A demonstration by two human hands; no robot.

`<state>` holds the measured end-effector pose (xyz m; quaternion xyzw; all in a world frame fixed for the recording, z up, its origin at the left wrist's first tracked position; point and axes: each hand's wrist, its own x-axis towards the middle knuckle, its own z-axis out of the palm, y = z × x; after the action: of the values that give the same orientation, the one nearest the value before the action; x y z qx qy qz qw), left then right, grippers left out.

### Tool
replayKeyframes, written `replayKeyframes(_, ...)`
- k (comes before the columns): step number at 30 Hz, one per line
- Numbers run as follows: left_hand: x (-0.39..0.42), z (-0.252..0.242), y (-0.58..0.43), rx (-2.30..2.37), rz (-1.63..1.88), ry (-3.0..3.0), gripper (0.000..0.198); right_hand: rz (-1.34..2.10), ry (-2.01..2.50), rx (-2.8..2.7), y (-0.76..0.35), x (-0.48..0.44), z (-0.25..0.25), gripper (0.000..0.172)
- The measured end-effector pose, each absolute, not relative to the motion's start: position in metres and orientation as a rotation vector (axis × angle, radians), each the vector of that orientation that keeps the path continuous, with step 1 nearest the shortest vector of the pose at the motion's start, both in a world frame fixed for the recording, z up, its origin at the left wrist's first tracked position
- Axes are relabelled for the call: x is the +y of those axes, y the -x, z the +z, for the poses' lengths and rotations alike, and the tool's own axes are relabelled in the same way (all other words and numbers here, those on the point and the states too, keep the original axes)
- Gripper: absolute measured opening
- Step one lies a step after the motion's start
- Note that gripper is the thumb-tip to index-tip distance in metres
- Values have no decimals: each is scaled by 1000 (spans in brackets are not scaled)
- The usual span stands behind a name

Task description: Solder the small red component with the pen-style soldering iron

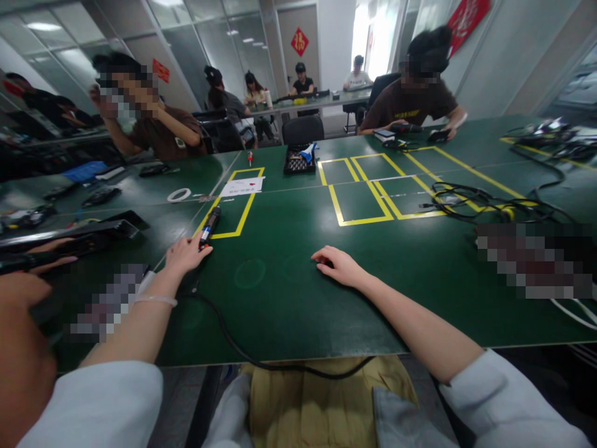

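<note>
My left hand (186, 252) lies low over the table with its thumb and fingertips around the near end of a dark cylindrical tool (211, 225). The tool has a blue-and-white band and an orange end; its exact kind is unclear. It lies slanted across the left side of a yellow taped rectangle (240, 225). My right hand (342, 266) rests on the green tabletop (280, 305), right of the middle. Its fingers are loosely bent, thumb apart, and I see nothing in them.
A white paper (242, 186), a tape roll (179, 195) and a black tray (298, 163) lie further back. Coiled black cables (459, 198) are at right. A black cord (233, 342) hangs over the front edge. Another person's arm (23, 298) is close at left; other people sit opposite.
</note>
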<state>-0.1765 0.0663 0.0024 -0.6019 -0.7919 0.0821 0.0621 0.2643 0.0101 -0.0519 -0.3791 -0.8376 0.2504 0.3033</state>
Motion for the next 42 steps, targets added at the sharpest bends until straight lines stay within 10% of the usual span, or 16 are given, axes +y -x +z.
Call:
replayKeyframes(16, 63, 17, 124, -2286, -35, 1796, 34, 640, 1002, -2232, -263, 12, -55, 20)
replayKeyframes(28, 20, -10, -68, -1912, -1059, 3668, 66, 1190, 818, -1884, -262, 12, -53, 32)
replayKeyframes(42, 27, -48, -57, -2236, -1479, 3435, 38, 972, 924, -1959, -262, 12, -57, 16)
